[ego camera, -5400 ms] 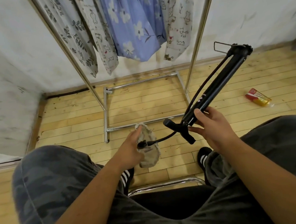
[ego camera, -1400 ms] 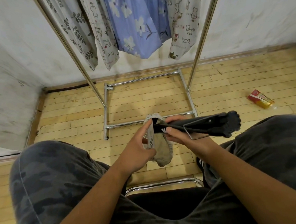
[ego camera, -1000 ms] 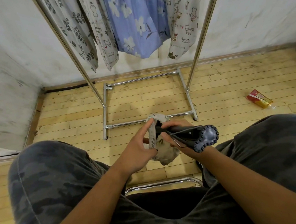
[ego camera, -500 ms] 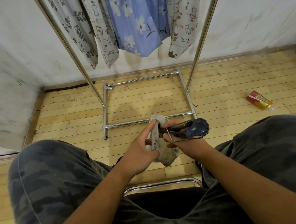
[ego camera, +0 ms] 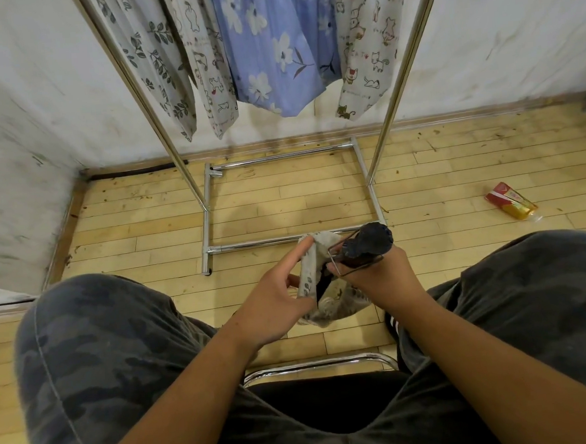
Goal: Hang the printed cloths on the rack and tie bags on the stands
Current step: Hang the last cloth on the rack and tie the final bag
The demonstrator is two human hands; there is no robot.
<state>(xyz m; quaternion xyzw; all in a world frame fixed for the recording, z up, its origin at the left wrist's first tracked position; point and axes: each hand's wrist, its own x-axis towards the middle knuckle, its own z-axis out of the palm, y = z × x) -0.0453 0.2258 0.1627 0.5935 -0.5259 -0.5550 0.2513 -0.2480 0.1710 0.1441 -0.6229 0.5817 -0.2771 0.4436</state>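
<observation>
Shiny metal rack (ego camera: 392,78), cloth bag (ego camera: 338,308)

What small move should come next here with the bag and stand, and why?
Probably draw the bag further over the stand. The left hand pinches the bag's open rim, the right hand grips the stand, and only the stand's far end sits in the mouth, so tying seems premature.

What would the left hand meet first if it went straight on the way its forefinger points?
The cloth bag: the left hand lies against its rim. Past that, likely the rack's base bar, though depth is unclear.
</observation>
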